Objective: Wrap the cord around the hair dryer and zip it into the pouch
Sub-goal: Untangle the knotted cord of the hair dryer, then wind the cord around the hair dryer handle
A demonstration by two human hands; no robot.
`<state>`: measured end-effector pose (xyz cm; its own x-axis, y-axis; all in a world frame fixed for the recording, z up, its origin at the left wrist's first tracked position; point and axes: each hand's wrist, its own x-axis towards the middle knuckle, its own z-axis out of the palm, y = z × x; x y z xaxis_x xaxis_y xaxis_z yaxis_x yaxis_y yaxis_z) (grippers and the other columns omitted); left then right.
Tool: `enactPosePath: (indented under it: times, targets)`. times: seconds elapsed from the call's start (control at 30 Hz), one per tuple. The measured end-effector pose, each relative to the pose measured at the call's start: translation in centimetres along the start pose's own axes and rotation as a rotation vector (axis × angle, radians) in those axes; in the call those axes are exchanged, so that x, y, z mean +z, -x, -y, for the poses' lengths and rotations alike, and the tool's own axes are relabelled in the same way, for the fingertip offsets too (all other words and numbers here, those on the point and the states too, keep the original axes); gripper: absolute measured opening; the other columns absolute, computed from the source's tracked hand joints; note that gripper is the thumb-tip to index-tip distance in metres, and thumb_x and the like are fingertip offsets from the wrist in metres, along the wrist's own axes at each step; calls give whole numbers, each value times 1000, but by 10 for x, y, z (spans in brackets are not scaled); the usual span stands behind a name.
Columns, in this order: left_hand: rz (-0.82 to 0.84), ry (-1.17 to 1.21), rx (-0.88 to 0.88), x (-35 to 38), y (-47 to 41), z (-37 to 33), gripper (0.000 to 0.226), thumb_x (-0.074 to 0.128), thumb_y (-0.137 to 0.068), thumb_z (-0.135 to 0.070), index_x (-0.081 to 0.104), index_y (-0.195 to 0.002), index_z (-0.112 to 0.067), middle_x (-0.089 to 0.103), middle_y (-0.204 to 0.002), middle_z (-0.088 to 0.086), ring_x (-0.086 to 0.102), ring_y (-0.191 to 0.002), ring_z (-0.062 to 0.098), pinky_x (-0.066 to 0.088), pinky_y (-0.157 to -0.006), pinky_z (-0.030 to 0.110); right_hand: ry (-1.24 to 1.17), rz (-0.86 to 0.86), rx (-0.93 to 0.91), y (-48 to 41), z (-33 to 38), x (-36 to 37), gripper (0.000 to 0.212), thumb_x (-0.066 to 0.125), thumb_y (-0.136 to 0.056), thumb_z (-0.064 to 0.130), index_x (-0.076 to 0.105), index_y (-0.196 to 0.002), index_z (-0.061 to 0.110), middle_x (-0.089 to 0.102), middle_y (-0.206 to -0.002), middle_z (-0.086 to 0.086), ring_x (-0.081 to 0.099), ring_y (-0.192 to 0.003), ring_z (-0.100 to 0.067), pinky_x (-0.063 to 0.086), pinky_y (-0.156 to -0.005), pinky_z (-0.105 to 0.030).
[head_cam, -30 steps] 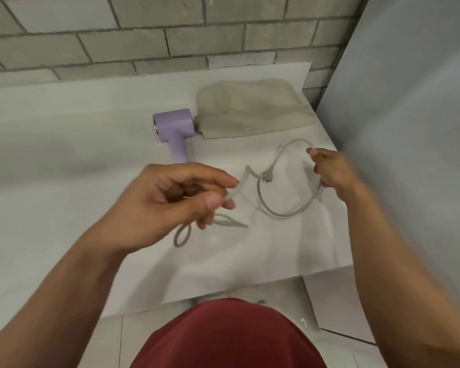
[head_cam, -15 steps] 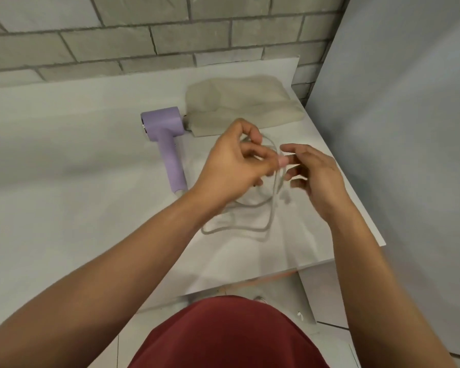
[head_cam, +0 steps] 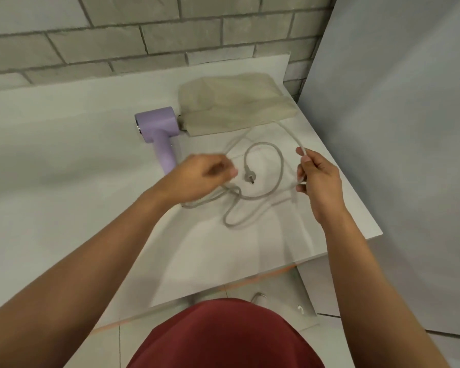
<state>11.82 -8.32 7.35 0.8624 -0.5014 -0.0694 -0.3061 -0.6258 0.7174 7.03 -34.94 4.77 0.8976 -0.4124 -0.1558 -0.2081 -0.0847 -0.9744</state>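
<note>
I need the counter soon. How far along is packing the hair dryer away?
Early. Nothing looks finished: the purple hair dryer lies bare on the counter, with no cord wound on it. In hand: both hands hold the grey cord, the left hand near the handle, the right hand further along; its plug lies loose. Left: wrapping, loading and zipping the beige pouch, which lies flat.

The hands, left [head_cam: 205,176] and right [head_cam: 316,179], have drawn apart, stretching the cord [head_cam: 266,192].
</note>
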Motion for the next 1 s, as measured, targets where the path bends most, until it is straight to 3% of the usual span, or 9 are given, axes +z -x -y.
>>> enactPosePath:
  times: [0.13,0.27,0.47,0.57,0.63,0.73,0.8,0.93,1.0]
  targets:
    - [362,-324,23,26,34,40,39,53,-104,-44,62,-130,-17,71,-120,-1,66,-110,19,51,-94,39,308,-42,-75,-25,-16,-2,34,43,-110,21,67,-134,22,60,-83,11,57,-77,-11,54,-82,-42]
    - [214,-297,122,29,54,53,56,34,-103,-55,70,-112,-12,72,-100,2,66,-91,19,51,-82,38,544,-72,-108,-46,-26,3,35,42,-110,18,66,-135,17,71,-101,-3,65,-95,-25,56,-93,-43]
    - [282,-605,265,26,91,72,31,51,-107,-30,60,-137,-30,72,-108,-1,66,-98,24,54,-80,40,679,-3,-22,-77,-18,17,48,40,-112,24,40,-159,14,55,-151,-13,52,-136,-32,38,-113,-34]
    - [190,-595,214,28,97,72,16,54,-105,-31,56,-121,-32,68,-91,-3,65,-83,23,51,-66,35,874,100,-118,-70,-6,32,58,46,-110,27,28,-163,11,33,-165,-16,34,-148,-40,30,-120,-44]
    - [138,-602,286,34,97,79,11,66,-99,-28,67,-110,-30,68,-92,-6,66,-84,21,54,-59,36,744,86,-259,-45,4,43,54,53,-107,22,38,-159,16,42,-160,-8,43,-143,-31,36,-119,-42]
    - [127,-580,297,42,96,86,12,75,-92,-28,77,-104,-28,66,-97,-7,65,-92,20,57,-55,39,553,490,-417,11,15,56,55,55,-95,-3,61,-143,24,60,-142,8,55,-128,-6,46,-109,-24]
    - [181,-535,248,38,93,87,19,68,-98,-33,76,-113,-26,66,-107,-5,64,-102,20,57,-70,40,690,862,-431,41,11,64,62,60,-88,-6,63,-141,27,55,-146,11,47,-136,0,33,-112,-8]
    - [360,-359,230,12,90,100,34,69,-97,-29,68,-131,-24,66,-128,-6,61,-117,14,49,-98,31,1101,1039,-506,64,-12,77,37,70,-96,34,66,-133,34,50,-153,14,29,-150,-6,12,-129,-37]
    - [348,-285,255,-11,86,106,36,64,-96,-15,69,-131,-20,68,-129,-3,62,-117,16,47,-101,30,1104,1020,-490,68,-11,80,27,64,-99,48,71,-121,33,62,-137,16,41,-142,-4,6,-130,-44]
